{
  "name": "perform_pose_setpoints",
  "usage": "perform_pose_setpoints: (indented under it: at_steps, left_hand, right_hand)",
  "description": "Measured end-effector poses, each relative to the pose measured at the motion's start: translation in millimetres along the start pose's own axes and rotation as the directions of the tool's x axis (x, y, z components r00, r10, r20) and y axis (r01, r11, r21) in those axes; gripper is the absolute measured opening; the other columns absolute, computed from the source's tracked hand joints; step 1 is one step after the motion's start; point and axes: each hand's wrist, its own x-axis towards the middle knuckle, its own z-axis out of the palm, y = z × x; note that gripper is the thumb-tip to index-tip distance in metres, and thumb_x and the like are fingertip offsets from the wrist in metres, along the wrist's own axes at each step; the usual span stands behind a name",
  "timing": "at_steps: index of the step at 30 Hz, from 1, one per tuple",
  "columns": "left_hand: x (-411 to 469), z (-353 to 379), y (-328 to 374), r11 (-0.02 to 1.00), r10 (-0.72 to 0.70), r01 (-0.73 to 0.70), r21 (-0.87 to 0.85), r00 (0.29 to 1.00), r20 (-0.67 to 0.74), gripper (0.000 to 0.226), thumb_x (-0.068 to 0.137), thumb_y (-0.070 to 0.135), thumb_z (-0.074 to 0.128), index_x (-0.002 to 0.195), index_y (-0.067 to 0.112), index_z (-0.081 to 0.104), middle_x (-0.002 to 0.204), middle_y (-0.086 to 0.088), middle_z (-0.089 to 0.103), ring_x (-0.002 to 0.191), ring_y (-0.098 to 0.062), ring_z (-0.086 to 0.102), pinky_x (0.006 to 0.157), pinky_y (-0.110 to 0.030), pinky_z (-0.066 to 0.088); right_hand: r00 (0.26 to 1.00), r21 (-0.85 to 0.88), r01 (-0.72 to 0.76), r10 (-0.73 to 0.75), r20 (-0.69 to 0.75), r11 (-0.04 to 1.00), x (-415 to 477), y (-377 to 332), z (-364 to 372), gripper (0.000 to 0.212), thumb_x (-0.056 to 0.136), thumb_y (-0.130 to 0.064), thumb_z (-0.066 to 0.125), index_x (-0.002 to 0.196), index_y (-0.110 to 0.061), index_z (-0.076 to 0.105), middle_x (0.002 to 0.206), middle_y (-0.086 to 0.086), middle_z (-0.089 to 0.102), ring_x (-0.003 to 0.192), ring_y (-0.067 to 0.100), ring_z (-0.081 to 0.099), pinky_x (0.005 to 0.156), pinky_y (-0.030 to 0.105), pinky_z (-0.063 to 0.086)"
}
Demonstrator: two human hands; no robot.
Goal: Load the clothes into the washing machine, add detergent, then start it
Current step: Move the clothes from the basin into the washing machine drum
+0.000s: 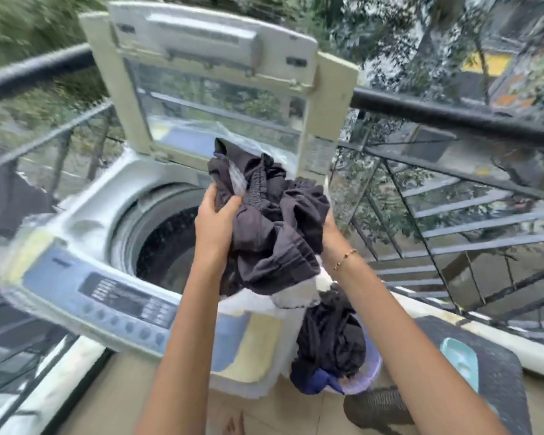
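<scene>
A top-loading washing machine stands with its lid raised and its dark drum showing. Both hands hold a bundle of dark grey clothes above the drum's right side. My left hand grips the bundle's left side. On the far side, my right hand holds it and is mostly hidden by the cloth. White cloth hangs beneath the bundle. More dark clothes fill a lilac basket to the machine's right.
The control panel runs along the machine's front edge. A black metal railing encloses the balcony behind and to the right. At lower right a dark mat holds a teal object. Trees lie beyond the railing.
</scene>
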Motion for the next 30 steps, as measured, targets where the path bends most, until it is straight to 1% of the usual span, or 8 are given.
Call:
perform_pose_setpoints:
  at_steps: [3, 5, 7, 11, 14, 19, 24, 30]
  left_hand:
    - [29.2, -48.6, -3.5, 0.97, 0.054, -0.029, 0.241, 0.994, -0.097, 0.064, 0.089, 0.029, 0.059, 0.148, 0.016, 0.035, 0.149, -0.005, 0.044, 0.134, -0.021, 0.045, 0.111, -0.044, 0.037]
    - [45.9, -67.6, -15.3, 0.931, 0.064, -0.017, 0.364, 0.991, -0.116, 0.063, 0.092, 0.029, 0.056, 0.148, 0.013, 0.034, 0.15, -0.009, 0.042, 0.136, -0.023, 0.042, 0.113, -0.039, 0.034]
    - [61.0, -79.9, -28.6, 0.89, 0.045, 0.001, 0.455, 0.995, -0.09, 0.063, 0.094, 0.033, 0.053, 0.15, 0.013, 0.029, 0.151, -0.011, 0.038, 0.136, -0.026, 0.04, 0.109, -0.036, 0.032]
    - [88.1, -96.9, -60.0, 0.645, -0.217, 0.163, 0.746, 0.976, -0.025, 0.064, 0.095, 0.047, 0.044, 0.148, 0.014, 0.03, 0.148, -0.02, 0.034, 0.127, -0.04, 0.045, 0.104, -0.041, 0.038]
    - [90.1, -98.2, -75.0, 0.519, -0.336, 0.176, 0.836, 0.942, 0.01, 0.056, 0.096, 0.039, 0.041, 0.145, 0.013, 0.034, 0.143, -0.02, 0.042, 0.127, -0.039, 0.046, 0.102, -0.041, 0.04]
    - [69.7, -73.4, -76.1, 0.625, -0.244, 0.097, 0.775, 0.967, 0.075, 0.046, 0.094, 0.029, 0.042, 0.139, 0.018, 0.041, 0.13, -0.009, 0.059, 0.117, -0.031, 0.055, 0.092, -0.039, 0.044]
    - [35.2, -24.2, -50.5, 0.799, 0.069, -0.085, 0.596, 0.996, 0.05, 0.048, 0.094, 0.015, 0.041, 0.14, 0.027, 0.04, 0.119, -0.003, 0.058, 0.097, -0.022, 0.057, 0.075, -0.03, 0.037]
    - [-14.4, 51.3, -27.4, 0.894, 0.212, -0.209, 0.396, 0.977, 0.036, 0.034, 0.094, 0.018, 0.043, 0.124, 0.028, 0.054, 0.107, -0.002, 0.06, 0.087, -0.018, 0.057, 0.076, -0.032, 0.042]
  right_hand:
    - [0.981, 0.098, -0.121, 0.104, 0.162, 0.988, 17.9, -12.2, 65.9, 0.051, 0.103, -0.041, 0.019, 0.138, -0.01, 0.04, 0.119, 0.005, 0.061, 0.114, 0.023, 0.055, 0.097, 0.035, 0.047]
    - [0.985, -0.051, -0.126, 0.131, 0.114, 0.991, 29.5, -5.6, 99.6, 0.049, 0.103, -0.036, 0.022, 0.136, -0.006, 0.041, 0.139, 0.011, 0.048, 0.122, 0.031, 0.051, 0.105, 0.044, 0.041]
    - [0.981, -0.115, -0.186, 0.19, 0.027, 0.976, 40.6, 9.1, 122.5, 0.049, 0.103, -0.033, 0.022, 0.126, 0.0, 0.05, 0.137, 0.01, 0.047, 0.116, 0.032, 0.053, 0.098, 0.037, 0.043]
    - [0.957, -0.461, -0.279, 0.284, -0.06, 0.842, 62.1, 36.5, 145.3, 0.051, 0.099, -0.026, 0.034, 0.14, 0.005, 0.033, 0.145, 0.017, 0.04, 0.132, 0.033, 0.042, 0.108, 0.034, 0.036]
    - [0.956, -0.664, -0.248, 0.291, -0.047, 0.705, 65.6, 50.9, 140.6, 0.053, 0.092, -0.02, 0.042, 0.141, -0.004, 0.033, 0.142, 0.017, 0.044, 0.128, 0.032, 0.045, 0.097, 0.03, 0.038]
    - [0.992, -0.634, -0.071, 0.121, 0.035, 0.77, 59.4, 50.7, 120.0, 0.034, 0.091, -0.015, 0.045, 0.123, -0.017, 0.056, 0.131, 0.003, 0.058, 0.121, 0.017, 0.053, 0.101, 0.025, 0.039]
    - [0.99, -0.512, 0.14, -0.105, 0.097, 0.848, 29.7, 28.3, 80.9, 0.023, 0.09, -0.015, 0.048, 0.094, -0.025, 0.069, 0.086, -0.007, 0.072, 0.074, -0.001, 0.065, 0.072, 0.016, 0.052]
    - [0.975, -0.365, 0.179, -0.213, -0.056, 0.914, 4.7, 17.5, 0.3, 0.021, 0.093, -0.009, 0.046, 0.088, -0.016, 0.065, 0.07, 0.002, 0.065, 0.058, 0.012, 0.056, 0.053, 0.019, 0.045]
